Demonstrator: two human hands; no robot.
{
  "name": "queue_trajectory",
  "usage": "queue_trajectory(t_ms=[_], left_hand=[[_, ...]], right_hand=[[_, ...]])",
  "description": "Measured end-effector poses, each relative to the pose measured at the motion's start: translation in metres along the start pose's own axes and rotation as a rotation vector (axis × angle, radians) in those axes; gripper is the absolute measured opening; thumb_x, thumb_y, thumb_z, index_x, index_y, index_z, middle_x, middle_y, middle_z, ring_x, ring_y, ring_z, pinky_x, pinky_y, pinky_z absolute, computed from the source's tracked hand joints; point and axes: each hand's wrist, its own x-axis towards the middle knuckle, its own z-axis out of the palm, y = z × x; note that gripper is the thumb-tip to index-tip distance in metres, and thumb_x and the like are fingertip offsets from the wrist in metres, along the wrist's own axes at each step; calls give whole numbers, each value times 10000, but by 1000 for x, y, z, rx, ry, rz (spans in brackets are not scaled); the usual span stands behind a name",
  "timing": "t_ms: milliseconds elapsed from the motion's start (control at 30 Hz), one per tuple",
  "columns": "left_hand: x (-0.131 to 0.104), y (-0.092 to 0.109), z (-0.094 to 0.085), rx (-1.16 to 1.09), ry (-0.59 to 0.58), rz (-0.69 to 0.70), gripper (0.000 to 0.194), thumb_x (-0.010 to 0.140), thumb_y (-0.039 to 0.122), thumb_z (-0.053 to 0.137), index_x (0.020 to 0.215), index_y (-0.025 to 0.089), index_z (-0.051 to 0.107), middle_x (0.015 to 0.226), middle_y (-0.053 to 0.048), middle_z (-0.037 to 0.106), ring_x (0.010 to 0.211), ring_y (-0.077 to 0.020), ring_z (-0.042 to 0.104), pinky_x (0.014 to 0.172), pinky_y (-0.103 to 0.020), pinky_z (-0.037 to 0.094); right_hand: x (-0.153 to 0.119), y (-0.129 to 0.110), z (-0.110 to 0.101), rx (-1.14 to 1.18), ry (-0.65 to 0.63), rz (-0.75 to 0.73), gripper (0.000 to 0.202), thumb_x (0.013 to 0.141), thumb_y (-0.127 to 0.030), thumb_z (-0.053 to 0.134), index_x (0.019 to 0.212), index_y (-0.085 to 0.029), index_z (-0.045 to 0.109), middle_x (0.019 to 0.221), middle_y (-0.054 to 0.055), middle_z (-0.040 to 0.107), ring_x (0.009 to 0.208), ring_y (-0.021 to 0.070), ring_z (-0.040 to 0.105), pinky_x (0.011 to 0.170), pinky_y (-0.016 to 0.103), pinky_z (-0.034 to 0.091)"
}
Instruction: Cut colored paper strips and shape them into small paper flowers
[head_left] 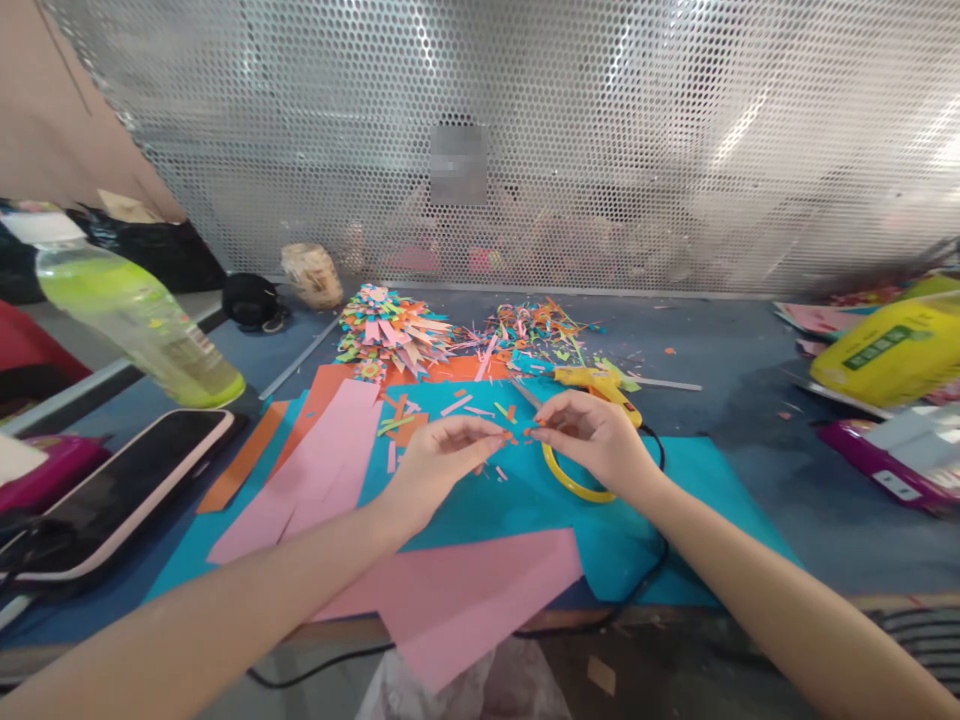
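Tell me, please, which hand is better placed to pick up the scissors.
Probably the right hand: it partly covers the scissors in this view, while the left hand is farther away. Both seem to pinch orange bits, though.

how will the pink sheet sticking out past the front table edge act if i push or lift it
The pink sheet looks like thin paper, so it should be light and probably bend if lifted by one corner. With part of it past the edge of the table, a push outward could well slide it off.

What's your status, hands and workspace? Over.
Left hand, right hand: pinching small orange paper bits. Held over bright blue paper sheet. Yellow-handled metal scissors partly under right hand.
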Motion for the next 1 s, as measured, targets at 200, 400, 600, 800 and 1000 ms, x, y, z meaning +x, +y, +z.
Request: queue_trajectory(t_ms=[200,400,600,800,1000], left_hand=[[1,-2,-1,15,8,-7,130,661,287,699,749,191,697,675,6,663,544,-79,517,519,-192,401],[0,-2,-1,-6,2,-4,123,658,281,706,742,193,696,690,7,671,546,-74,516,520,-189,396],[1,-3,-1,-6,-8,-2,117,661,278,705,741,193,696,692,8,670,549,-70,511,525,-188,390],[1,-4,-1,-11,-14,-4,122,662,277,705,748,191,695,675,10,662,549,-68,511,526,-186,391],[1,-3,-1,-22,-3,-21,149,643,288,714,743,180,697,668,5,655,532,-67,506,519,-197,389]], right_hand=[[0,0,1,-2,-4,-1,175,707,-347,660,762,-214,560,767,18,623,686,159,601,585,278,475],[0,3,0,-47,13,-39,151,724,-333,646,777,-219,564,769,15,608,704,162,599,621,292,482],[0,2,1,-49,10,-41,159,723,-337,647,772,-211,562,772,17,608,700,159,598,606,287,481],[0,0,2,-61,11,-37,148,723,-315,646,771,-203,562,749,14,603,665,148,591,584,277,471],[0,0,1,-33,13,-29,153,710,-302,654,771,-198,560,738,14,605,668,154,605,589,282,481]])
